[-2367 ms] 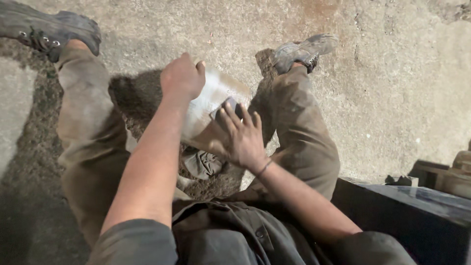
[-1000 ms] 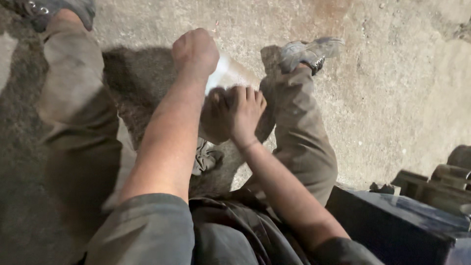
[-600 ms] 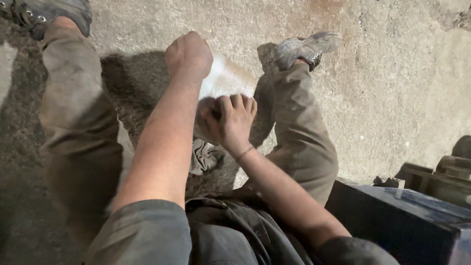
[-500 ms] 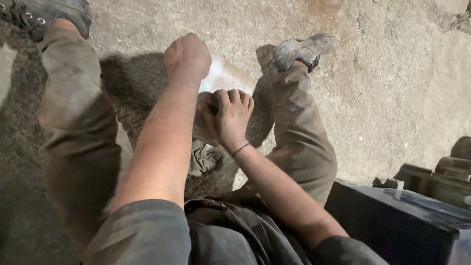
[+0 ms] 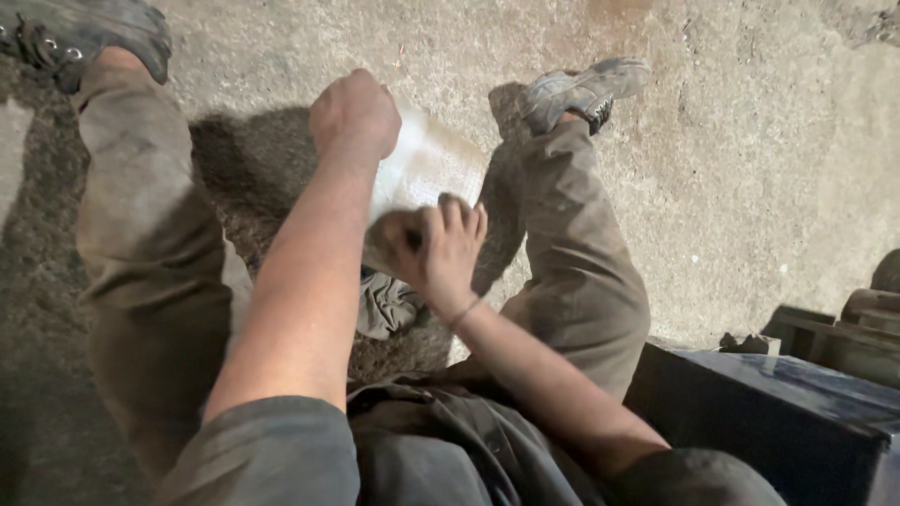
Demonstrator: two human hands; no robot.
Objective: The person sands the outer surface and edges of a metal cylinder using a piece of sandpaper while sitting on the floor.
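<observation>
I sit on a gritty floor with my legs apart. Between them a pale flat slab [image 5: 427, 164] leans tilted. My left hand [image 5: 354, 112] is closed in a fist over the slab's far upper edge. My right hand [image 5: 433, 245] has its fingers curled on the slab's near lower edge; whether something small is pressed under them is hidden. A crumpled grey cloth [image 5: 386, 305] lies on the floor just below the slab.
My left boot [image 5: 80, 33] rests at the top left, my right shoe [image 5: 577, 89] at the top centre. A dark box [image 5: 778, 412] stands at my right side, with wooden pieces [image 5: 844, 328] beyond it. The concrete floor [image 5: 731, 141] spreads to the right.
My right hand went from lying flat with spread fingers on the slab to a curled grip at its near edge, and has slid slightly toward me. My left fist has stayed on the far edge.
</observation>
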